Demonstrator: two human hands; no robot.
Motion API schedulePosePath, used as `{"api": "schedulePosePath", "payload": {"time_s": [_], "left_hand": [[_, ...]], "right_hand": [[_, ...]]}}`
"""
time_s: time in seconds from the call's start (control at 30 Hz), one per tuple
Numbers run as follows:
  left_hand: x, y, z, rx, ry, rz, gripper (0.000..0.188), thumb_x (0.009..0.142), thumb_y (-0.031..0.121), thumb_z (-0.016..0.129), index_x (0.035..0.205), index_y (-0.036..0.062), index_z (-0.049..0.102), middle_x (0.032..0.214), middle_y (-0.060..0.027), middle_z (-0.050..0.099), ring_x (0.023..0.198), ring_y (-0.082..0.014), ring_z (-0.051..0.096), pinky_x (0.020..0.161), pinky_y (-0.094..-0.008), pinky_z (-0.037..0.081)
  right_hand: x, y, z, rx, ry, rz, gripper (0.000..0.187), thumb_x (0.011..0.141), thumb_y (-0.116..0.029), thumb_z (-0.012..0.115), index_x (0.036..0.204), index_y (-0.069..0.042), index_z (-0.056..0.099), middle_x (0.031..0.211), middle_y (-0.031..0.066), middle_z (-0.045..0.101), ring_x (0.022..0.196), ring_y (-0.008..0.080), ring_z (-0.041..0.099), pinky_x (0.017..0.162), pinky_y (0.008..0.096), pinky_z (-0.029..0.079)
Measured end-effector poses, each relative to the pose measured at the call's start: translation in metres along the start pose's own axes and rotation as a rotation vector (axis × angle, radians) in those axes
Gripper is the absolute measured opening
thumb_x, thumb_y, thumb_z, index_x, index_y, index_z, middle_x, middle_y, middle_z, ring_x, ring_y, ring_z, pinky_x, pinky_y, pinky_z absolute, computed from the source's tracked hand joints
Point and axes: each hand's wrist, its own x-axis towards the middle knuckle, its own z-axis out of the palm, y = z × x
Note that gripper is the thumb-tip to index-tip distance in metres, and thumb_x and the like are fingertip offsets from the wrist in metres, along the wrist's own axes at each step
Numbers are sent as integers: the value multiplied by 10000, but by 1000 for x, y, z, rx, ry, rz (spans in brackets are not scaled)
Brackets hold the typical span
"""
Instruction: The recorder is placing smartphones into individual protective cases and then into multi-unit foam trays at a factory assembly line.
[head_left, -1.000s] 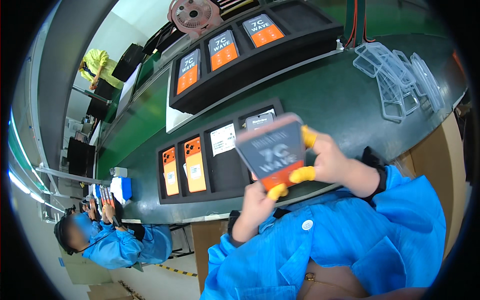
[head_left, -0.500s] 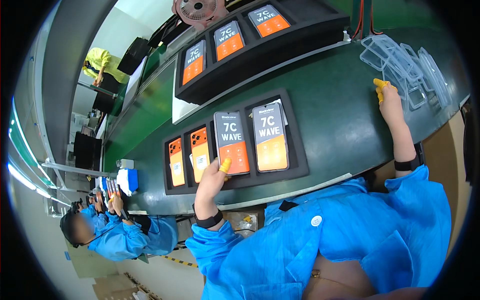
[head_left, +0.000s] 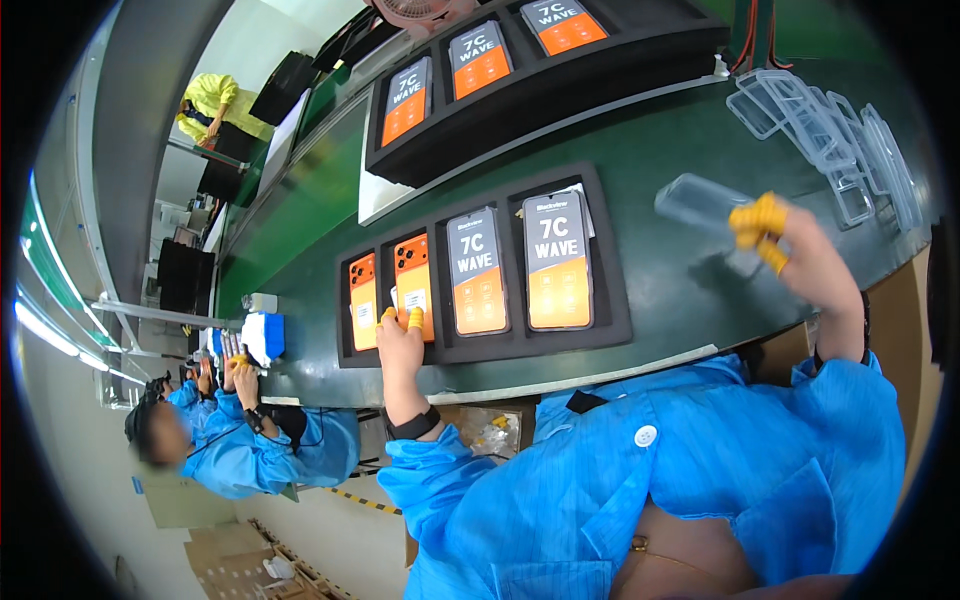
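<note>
Green desk point(head_left: 675, 300) carries a black tray point(head_left: 612, 280), prob. soft foam; 4 slots, all filled. Orange phone point(head_left: 410, 280), 2nd slot from L: prob. stiff, a bit heavy, slick, breakable; best held by long edges, clear of cam bump. L hand point(head_left: 402, 352) at its lower end, fingers slightly apart; can't tell if gripping. Clear case point(head_left: 690, 200), above desk, R of tray: looks light, thin, slippery; hold by rim. R hand point(head_left: 795, 240): fingers clamped on its R end.

Can make out bold white lettering point(head_left: 557, 238) on two grey-and-orange phones point(head_left: 560, 300), right in the near tray point(head_left: 614, 290), and three phones point(head_left: 481, 75) in the far tray point(head_left: 560, 92); cannot read small white labels point(head_left: 367, 311) on two orange phones point(head_left: 410, 256), left.
</note>
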Motion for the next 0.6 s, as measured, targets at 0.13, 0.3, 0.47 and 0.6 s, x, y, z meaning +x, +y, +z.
{"api": "schedulePosePath", "payload": {"time_s": [0.13,0.3,0.47,0.6], "left_hand": [[18,0,-8,-297,-117,-118,463,814,262,531,1125,-65,432,1032,-199,527,929,-261,512,788,-319,395],[31,11,-19,-376,-113,-147,348,792,185,517,1038,-61,514,945,-167,573,870,-213,542,740,-285,402],[31,-16,-8,-293,29,-55,376,754,228,604,988,-46,496,886,-180,576,830,-265,556,722,-325,423],[31,-3,-18,-110,54,11,323,776,231,575,910,-58,528,864,-191,581,813,-294,565,704,-338,427]], "right_hand": [[-2,17,23,-73,-376,-18,414,622,159,431,977,-1,571,833,138,577,785,279,533,754,330,422],[-4,20,32,-104,-553,132,441,601,149,420,991,2,563,834,129,586,792,280,537,725,314,430],[-10,24,26,-121,-608,115,420,621,126,446,1009,-1,549,849,123,571,831,276,526,724,312,428],[-21,25,21,-214,-682,98,434,593,124,455,996,-6,554,869,129,580,792,274,541,677,318,436]]}}
